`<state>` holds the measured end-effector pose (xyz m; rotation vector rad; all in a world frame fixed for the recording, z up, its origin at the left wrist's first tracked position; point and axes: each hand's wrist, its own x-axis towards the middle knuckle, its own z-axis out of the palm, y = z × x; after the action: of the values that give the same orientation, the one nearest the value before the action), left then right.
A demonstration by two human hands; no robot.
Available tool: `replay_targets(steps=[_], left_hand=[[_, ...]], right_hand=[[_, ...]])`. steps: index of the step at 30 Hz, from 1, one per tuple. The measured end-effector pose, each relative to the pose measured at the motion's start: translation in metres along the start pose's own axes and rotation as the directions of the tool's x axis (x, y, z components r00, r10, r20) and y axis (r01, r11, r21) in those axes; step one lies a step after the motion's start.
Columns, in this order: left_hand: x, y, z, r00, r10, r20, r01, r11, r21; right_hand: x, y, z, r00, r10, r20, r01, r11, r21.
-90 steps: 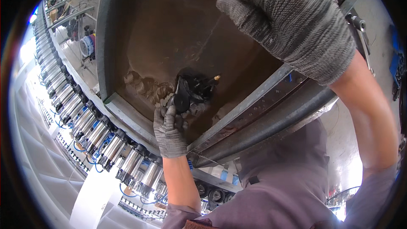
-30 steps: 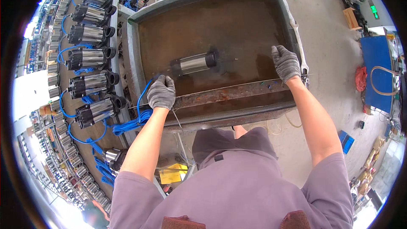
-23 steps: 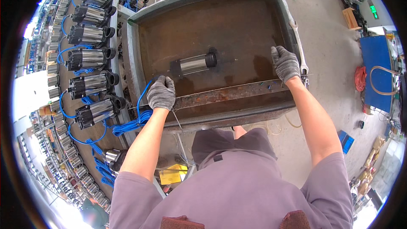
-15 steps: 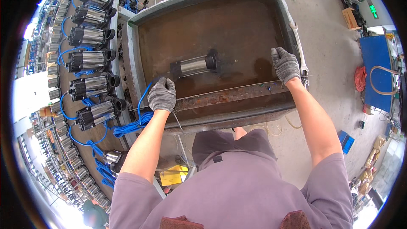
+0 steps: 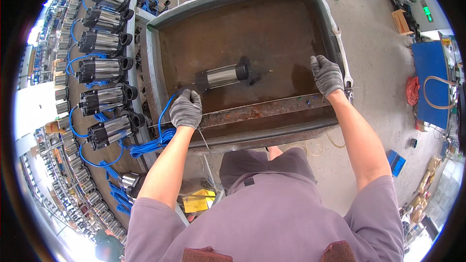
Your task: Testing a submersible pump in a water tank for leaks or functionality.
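A silver-and-black cylindrical pump (image 5: 222, 76) lies tilted in brownish water inside a metal tank (image 5: 154, 58). My left hand (image 5: 186, 110), in a grey knitted glove, is closed over the near left part of the tank. The blue cable (image 5: 167, 107) runs up to its fingers, where the grip is partly hidden. On the other side my right hand (image 5: 327, 75), gloved alike, hovers by the right wall, fingers loosely bent and a little apart, with nothing visible in them. A rusty metal bar (image 5: 257, 110) crosses the tank on the near side, between my hands.
A wrench (image 5: 342, 56) lies along the tank's right rim. To the left stands a row of similar pumps (image 5: 100, 70) with blue cables. A coil of blue cable (image 5: 153, 146) lies by the tank's near left corner. A blue panel (image 5: 431, 82) stands at the far right.
Both hands keep nearly the same place. The pump stays where it was, while the dark reflections on the water shift slightly.
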<state>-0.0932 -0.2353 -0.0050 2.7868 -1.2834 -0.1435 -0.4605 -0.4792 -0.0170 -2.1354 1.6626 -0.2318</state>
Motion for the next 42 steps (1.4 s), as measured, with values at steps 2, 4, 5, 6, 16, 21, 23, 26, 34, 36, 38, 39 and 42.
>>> replay_targets(steps=[2, 4, 5, 6, 16, 21, 23, 26, 34, 36, 38, 39, 42], left_hand=[[0.000, 0.000, 0.000, 1.000, 0.009, -0.002, -0.009, 1.000, -0.005], [0.000, 0.000, -0.001, 1.000, 0.012, 0.001, -0.012, 1.000, -0.004], [0.000, 0.001, -0.002, 1.000, 0.006, 0.001, -0.006, 1.000, -0.012], [-0.001, 0.001, -0.002, 1.000, 0.001, 0.001, -0.001, 1.000, -0.020], [0.000, 0.003, -0.007, 1.000, -0.010, 0.013, 0.010, 1.000, -0.024], [0.000, 0.004, -0.009, 0.998, -0.013, 0.059, 0.014, 1.000, -0.016], [0.000, 0.004, -0.010, 1.000, 0.000, 0.029, 0.001, 0.999, -0.032], [0.000, 0.003, -0.012, 0.999, -0.011, 0.041, 0.012, 0.999, -0.038], [-0.001, -0.007, -0.014, 1.000, 0.010, 0.011, -0.008, 0.991, -0.134], [-0.001, -0.011, -0.014, 1.000, 0.028, -0.010, -0.029, 0.982, -0.188], [-0.002, -0.014, -0.013, 1.000, 0.021, -0.022, -0.025, 0.974, -0.226], [-0.002, -0.015, -0.012, 1.000, 0.017, -0.017, -0.021, 0.971, -0.237], [-0.003, -0.019, -0.010, 0.998, 0.015, -0.064, -0.033, 0.958, -0.283]], right_hand=[[-0.001, -0.001, -0.001, 1.000, 0.005, 0.005, -0.005, 1.000, -0.006], [-0.001, -0.002, -0.002, 1.000, 0.006, 0.006, -0.006, 1.000, -0.015], [-0.001, -0.002, -0.002, 1.000, 0.002, -0.001, -0.002, 1.000, -0.005], [-0.002, -0.003, -0.002, 1.000, 0.010, -0.009, -0.010, 1.000, -0.008], [-0.001, -0.003, -0.002, 1.000, 0.015, 0.007, -0.015, 1.000, 0.024], [0.000, 0.000, 0.002, 0.999, 0.024, -0.021, -0.024, 1.000, 0.020], [0.000, 0.001, 0.004, 1.000, 0.008, -0.029, -0.008, 1.000, 0.025], [0.000, 0.002, 0.005, 0.999, -0.012, -0.043, 0.012, 1.000, 0.009], [-0.002, -0.005, 0.005, 0.999, -0.022, -0.037, 0.022, 1.000, -0.014], [-0.003, -0.008, 0.005, 0.999, -0.033, -0.036, 0.031, 0.998, -0.048], [-0.006, -0.011, 0.004, 0.995, -0.043, -0.085, 0.027, 0.982, -0.186], [-0.006, -0.013, 0.004, 0.994, -0.060, -0.090, 0.045, 0.986, -0.163], [-0.007, -0.016, 0.003, 0.998, -0.057, -0.038, 0.045, 0.967, -0.250]])
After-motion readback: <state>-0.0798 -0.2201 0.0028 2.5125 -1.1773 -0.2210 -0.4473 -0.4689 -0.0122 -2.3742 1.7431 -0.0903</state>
